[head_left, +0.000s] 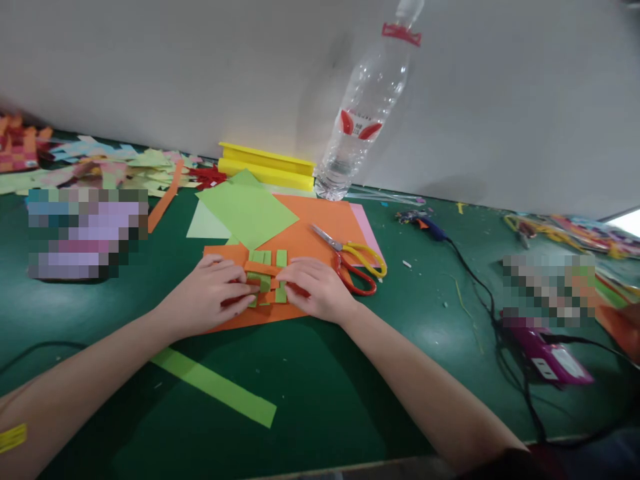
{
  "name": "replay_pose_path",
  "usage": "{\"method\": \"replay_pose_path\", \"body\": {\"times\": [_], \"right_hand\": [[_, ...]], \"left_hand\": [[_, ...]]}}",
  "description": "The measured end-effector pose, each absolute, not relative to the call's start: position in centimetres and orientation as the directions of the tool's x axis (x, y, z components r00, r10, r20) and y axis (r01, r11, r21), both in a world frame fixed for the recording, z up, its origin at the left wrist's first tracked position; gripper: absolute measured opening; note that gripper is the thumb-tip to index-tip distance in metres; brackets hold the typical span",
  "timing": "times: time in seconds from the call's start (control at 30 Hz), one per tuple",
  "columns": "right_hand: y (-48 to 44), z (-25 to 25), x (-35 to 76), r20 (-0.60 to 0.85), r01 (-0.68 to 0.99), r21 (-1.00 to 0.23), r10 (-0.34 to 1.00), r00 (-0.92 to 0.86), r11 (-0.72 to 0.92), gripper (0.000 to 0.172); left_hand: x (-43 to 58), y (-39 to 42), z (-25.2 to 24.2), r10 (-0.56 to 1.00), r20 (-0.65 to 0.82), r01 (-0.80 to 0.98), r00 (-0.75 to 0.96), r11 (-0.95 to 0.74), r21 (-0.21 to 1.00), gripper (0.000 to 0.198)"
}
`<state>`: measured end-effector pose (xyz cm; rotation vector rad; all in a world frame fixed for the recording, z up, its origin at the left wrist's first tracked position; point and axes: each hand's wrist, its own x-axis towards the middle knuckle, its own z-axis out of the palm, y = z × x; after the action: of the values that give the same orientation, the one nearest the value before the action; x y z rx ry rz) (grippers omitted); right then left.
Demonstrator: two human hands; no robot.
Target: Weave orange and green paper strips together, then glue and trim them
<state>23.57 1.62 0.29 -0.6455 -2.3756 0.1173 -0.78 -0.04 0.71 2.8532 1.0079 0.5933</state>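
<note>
A small weave of green and orange paper strips (265, 280) lies between my hands on an orange sheet (225, 253). At its left edge, the bent fingers of my left hand (215, 293) pinch the strips. My right hand (317, 287) grips the right side, its thumb and fingers closed on the paper ends. An orange strip (263, 269) crosses over the green ones from hand to hand. The fingertips partly hide the edges of the weave. Just right of my right hand, scissors with yellow and red handles (353, 257) rest on the paper with their blades slightly apart.
Green sheet (247, 210) lies behind the weave; a loose green strip (220, 387) is in front. A water bottle (357, 127) leans near the wall. Paper scraps (110, 163) pile at the left. A black cable (470, 273) and purple packet (547, 353) lie right.
</note>
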Motion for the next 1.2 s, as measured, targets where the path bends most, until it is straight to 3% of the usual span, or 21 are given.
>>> {"method": "replay_pose_path", "body": {"times": [0.23,0.53,0.73,0.9,1.07,1.2], "right_hand": [[2.2,0.3,23.7,0.543,0.407,-0.188,0.439,-0.715,0.894,0.014],[2.0,0.1,23.5,0.518,0.399,0.019,0.333,-0.788,0.917,0.024],[2.0,0.1,23.3,0.523,0.412,0.017,0.343,-0.781,0.911,0.024],[2.1,-0.2,23.4,0.548,0.413,-0.006,0.348,-0.760,0.911,0.020],[2.0,-0.3,23.5,0.558,0.427,-0.079,0.395,-0.730,0.901,0.020],[1.9,-0.6,23.6,0.543,0.460,-0.111,0.441,-0.714,0.881,0.023]], "left_hand": [[-0.7,0.0,0.7,0.621,0.329,0.603,0.711,-0.780,0.169,0.025],[-0.7,0.0,0.5,0.615,0.347,0.594,0.708,-0.785,0.179,0.026],[-0.6,-0.1,0.6,0.603,0.353,0.591,0.715,-0.792,0.154,0.028],[-0.3,-0.5,0.9,0.527,0.500,0.560,0.687,-0.823,0.097,0.018],[0.1,-1.8,1.6,0.340,0.616,0.480,0.711,-0.874,-0.072,0.015],[0.9,-2.7,1.8,0.264,0.559,0.415,0.786,-0.896,-0.160,0.011]]}}
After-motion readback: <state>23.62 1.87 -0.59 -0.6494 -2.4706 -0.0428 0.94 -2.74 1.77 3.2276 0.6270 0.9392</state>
